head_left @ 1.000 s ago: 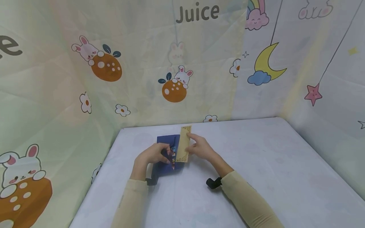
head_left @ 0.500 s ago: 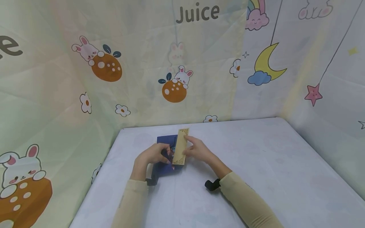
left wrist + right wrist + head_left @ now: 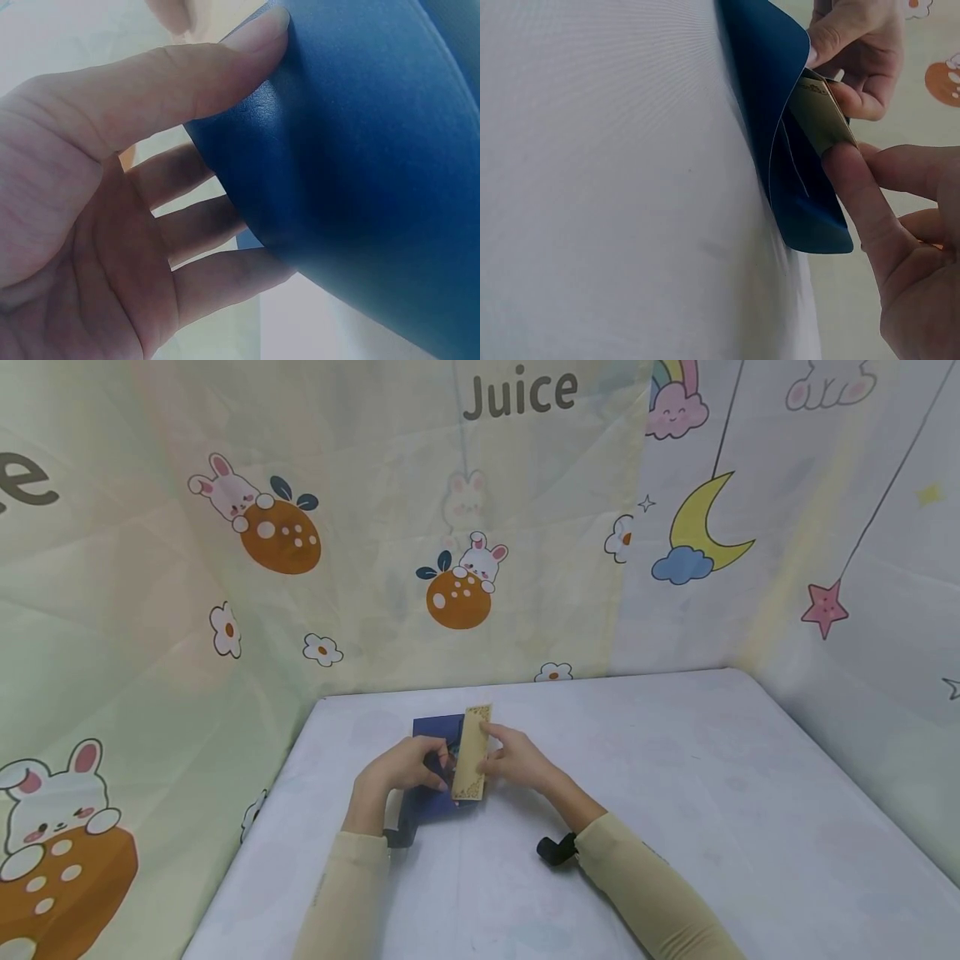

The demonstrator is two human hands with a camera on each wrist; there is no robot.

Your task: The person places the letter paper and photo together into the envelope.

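Closest to the camera are just two beige sleeves [image 3: 645, 893] coming in over the white counter [image 3: 712, 793]. A bit further out, the left hand [image 3: 397, 768] has its thumb and fingers curled round the edge of a dark blue folder [image 3: 431, 731], holding it open; the wrist view shows the thumb pressed on the outside of the cover [image 3: 360, 150] with the fingers behind it. The right hand [image 3: 517, 760] pinches a tan card [image 3: 471, 752] with a lacy gold border, its lower end sitting in the folder's open mouth.

My guess on handling: both are light. The folder cover bends in a smooth curve, so it's flexible, a bit springy, and looks finely textured rather than slick. The card looks thin but stiffer, easy to crease if pushed crooked. Best taken by its long edges near the middle, with the folder held at the cover's free edge.

Behind it all hangs a cartoon backdrop [image 3: 457, 585] with bunnies, a moon and "Juice".
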